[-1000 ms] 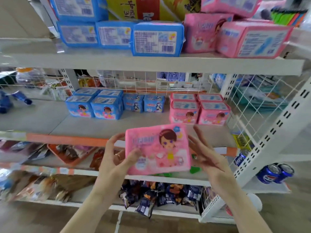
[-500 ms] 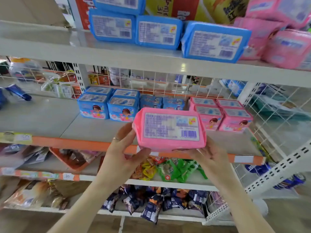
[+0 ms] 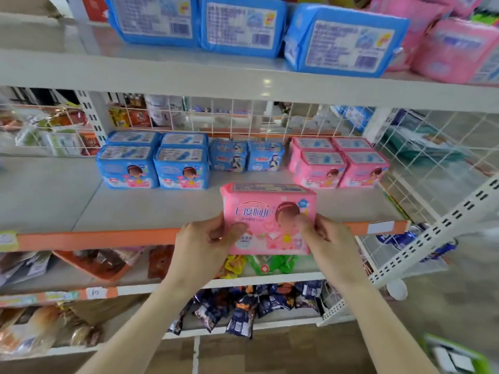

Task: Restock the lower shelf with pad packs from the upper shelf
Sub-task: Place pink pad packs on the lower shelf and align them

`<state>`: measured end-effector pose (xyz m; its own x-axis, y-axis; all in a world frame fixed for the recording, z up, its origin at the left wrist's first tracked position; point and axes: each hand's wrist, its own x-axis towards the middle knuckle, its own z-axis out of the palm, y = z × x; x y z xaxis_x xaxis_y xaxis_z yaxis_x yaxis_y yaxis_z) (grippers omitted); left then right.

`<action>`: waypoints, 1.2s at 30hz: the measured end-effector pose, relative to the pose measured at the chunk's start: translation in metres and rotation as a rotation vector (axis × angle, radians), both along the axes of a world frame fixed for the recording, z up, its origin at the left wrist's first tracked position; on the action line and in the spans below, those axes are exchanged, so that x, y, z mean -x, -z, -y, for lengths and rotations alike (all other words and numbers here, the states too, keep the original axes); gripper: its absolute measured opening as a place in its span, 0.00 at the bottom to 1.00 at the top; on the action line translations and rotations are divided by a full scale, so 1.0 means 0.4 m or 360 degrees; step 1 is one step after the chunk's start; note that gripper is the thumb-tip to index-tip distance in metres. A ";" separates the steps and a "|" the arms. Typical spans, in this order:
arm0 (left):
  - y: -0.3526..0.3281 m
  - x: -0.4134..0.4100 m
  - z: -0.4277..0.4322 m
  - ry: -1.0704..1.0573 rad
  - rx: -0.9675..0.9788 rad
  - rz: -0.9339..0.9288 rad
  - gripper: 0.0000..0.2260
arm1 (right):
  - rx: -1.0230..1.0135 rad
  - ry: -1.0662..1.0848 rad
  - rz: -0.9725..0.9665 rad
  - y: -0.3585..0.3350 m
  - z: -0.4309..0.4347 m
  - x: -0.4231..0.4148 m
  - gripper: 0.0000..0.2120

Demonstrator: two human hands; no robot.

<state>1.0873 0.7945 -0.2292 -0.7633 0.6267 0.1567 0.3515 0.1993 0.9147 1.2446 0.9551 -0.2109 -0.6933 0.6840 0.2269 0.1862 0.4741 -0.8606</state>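
Since half a second ago you have turned the pink pad pack (image 3: 270,211) over. Its barcode side faced you then; now the printed front with the cartoon girl faces you and the label panel points up. It has also come down, from level with the stocked rows to the front lip of the lower shelf (image 3: 135,209).

Your left hand (image 3: 205,238) is clamped on the pack's left end, thumb across the front and fingers hidden behind. Your right hand (image 3: 329,241) grips the right end the same way. The pack stands upright between them, overlapping the orange price strip (image 3: 94,238), and its bottom edge hangs below that strip. So it looks to be in the air in front of the shelf, not resting on it.

The pack now stands the same way as the pink packs (image 3: 340,163) at the back right of the lower shelf, face forward and label up. Bare shelf lies in front of that group, up and to the right of where you hold the pack. The blue packs (image 3: 154,166) stand to the left.

For the task, the pack seems ready to go in: lift it over the lip and push it back against its own colour. More pink stock (image 3: 456,47) waits on the upper shelf (image 3: 189,74).
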 end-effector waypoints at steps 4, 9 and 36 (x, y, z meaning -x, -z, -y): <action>0.021 -0.062 -0.086 0.0029 0.0050 -0.0013 0.10 | 0.0013 0.0123 -0.0008 0.024 -0.042 -0.077 0.28; 0.047 -0.163 -0.201 0.0133 -0.0008 -0.0040 0.18 | 0.0100 0.0252 0.0000 0.042 -0.140 -0.193 0.23; 0.019 -0.430 -0.484 -0.0206 -0.0220 0.0205 0.11 | 0.0196 -0.0187 -0.0157 0.050 -0.528 -0.330 0.19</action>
<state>1.2593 0.9882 -0.2369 -0.8553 0.5015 0.1303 0.2094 0.1045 0.9722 1.3767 1.1664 -0.2307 -0.7485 0.6265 0.2173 0.0473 0.3774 -0.9249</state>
